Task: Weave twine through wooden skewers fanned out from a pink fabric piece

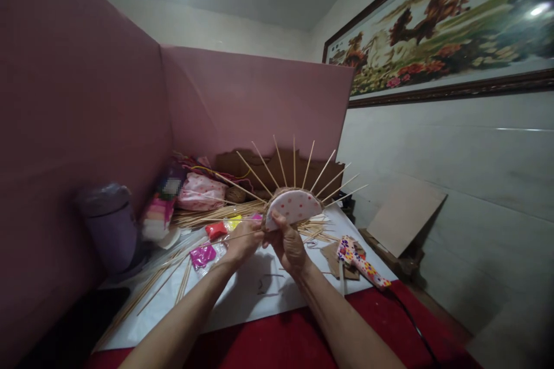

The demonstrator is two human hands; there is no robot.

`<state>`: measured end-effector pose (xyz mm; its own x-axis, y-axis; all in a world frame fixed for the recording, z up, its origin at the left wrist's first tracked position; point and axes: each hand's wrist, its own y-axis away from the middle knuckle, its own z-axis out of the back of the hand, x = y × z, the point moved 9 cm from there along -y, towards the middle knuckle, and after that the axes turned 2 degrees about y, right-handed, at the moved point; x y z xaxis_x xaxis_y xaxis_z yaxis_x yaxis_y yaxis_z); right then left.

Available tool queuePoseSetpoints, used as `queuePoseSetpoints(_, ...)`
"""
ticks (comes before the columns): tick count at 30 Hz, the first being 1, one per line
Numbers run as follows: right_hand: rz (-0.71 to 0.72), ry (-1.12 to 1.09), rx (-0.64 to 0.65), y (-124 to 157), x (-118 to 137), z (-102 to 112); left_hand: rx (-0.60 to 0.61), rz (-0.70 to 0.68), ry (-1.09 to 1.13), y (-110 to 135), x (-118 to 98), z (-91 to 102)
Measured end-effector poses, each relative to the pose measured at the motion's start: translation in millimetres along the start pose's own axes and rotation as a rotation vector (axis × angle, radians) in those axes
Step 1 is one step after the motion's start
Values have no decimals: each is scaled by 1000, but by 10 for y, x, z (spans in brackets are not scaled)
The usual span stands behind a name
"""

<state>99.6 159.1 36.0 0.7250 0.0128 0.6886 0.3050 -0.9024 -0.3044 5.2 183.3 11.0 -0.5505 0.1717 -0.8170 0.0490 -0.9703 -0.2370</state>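
Note:
A half-round piece covered in dotted white fabric [298,206] is held up over the table, with thin wooden sticks [295,161] fanning out from its curved edge. My right hand [289,245] grips it at the lower left, thumb across the fabric face. Close beside, my left hand [246,239] has its fingers closed on a thin wooden stick [236,236] at the left end of the piece. The stick points out to the left; its inner end is hidden by the fingers.
A flowered glue gun [362,262] lies on cardboard at the right, its cord hanging off the red cloth [277,349]. Loose sticks [212,216] and coloured clay packets [202,255] cover the left and back. A lidded purple container [110,230] stands far left.

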Motion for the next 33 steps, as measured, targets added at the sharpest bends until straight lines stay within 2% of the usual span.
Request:
queuePoseSetpoints(3, 28, 13, -69, -24, 45, 64, -32, -86, -34, 59, -40, -4)
queuePoseSetpoints(5, 45, 1, -116, -39, 63, 121, -95, -156, -15, 113, -97, 48)
queuePoseSetpoints(7, 51, -28, -142, -55, 63, 170, -159, -201, 137, 173, -150, 119)
queuePoseSetpoints(9, 32, -69, -151, -72, 39, 213, -172, -200, 368, 217, -179, 156)
queuePoseSetpoints(12, -29, -136, -173, -91, -19, 288, -18, -142, 647, 243, -225, 67)
queuePoseSetpoints(15, -108, -146, -200, -105, -71, 366, 148, -96, 716, 259, -240, 11)
queuePoseSetpoints(18, -170, -129, -198, -122, -97, 412, 203, -79, 681, 226, -152, 78)
queuePoseSetpoints(23, -233, -120, -188, -129, -145, 447, 256, 35, 662, 165, 29, 153)
queuePoseSetpoints(29, -254, -10, -54, -121, -221, 392, 438, 61, 942, 313, -163, 137)
queuePoseSetpoints(33, -237, 6, -53, -137, -202, 421, 444, 110, 973, 347, -159, 133)
